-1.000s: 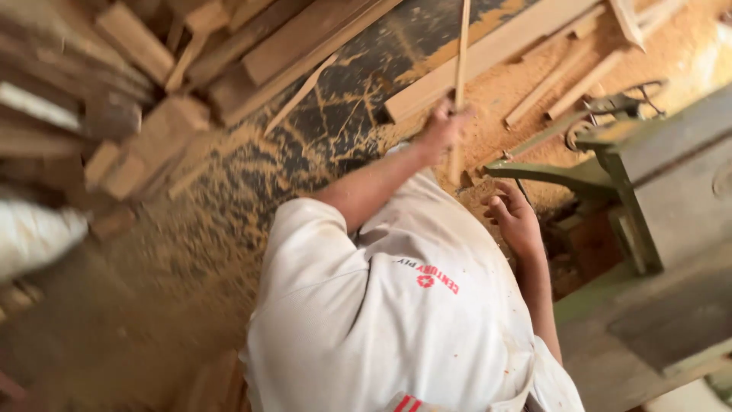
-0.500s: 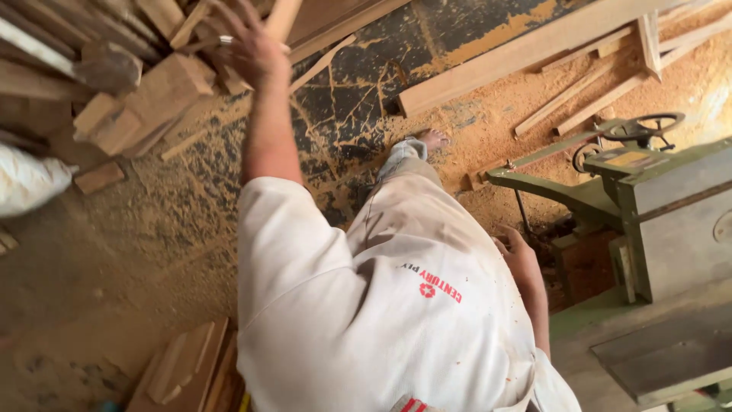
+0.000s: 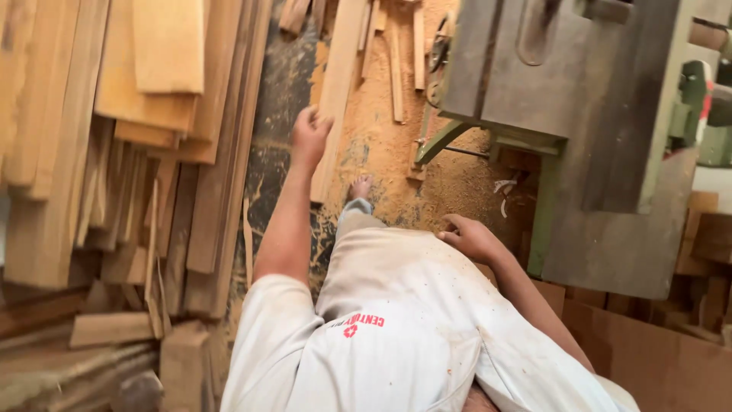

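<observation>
Left hand [image 3: 310, 134] outstretched, empty, beside plank [image 3: 335, 91]

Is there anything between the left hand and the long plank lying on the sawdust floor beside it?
Nothing visible. The left hand is open with fingers spread, right at the edge of the long plank, with only sawdust-covered floor around it. The stacked boards lie off to the other side, clear of the gap.

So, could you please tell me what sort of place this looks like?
Most likely a woodworking or carpentry shop: stacked wooden planks on the left, sawdust covering the floor, and a heavy green-framed sawing machine on the right.
</observation>
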